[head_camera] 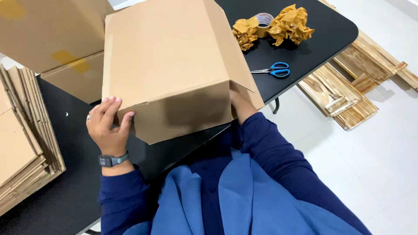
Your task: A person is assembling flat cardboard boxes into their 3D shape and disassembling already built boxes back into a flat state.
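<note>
A brown cardboard box (170, 61) stands tilted on the black table (74, 174), its flaps folding down toward me. My left hand (108, 126) grips the box's lower left corner; a ring and a dark wrist band show on that arm. My right hand (238, 101) reaches under the right flap, mostly hidden by cardboard, and holds the box from that side. Both arms wear dark blue sleeves.
A stack of flattened cardboard (24, 143) lies at the left. More boxes (52, 39) stand behind. Blue-handled scissors (274, 70), a tape roll (262, 21) and crumpled tape wads (291, 24) lie at the table's far right. Wooden planks (344, 91) rest on the white floor.
</note>
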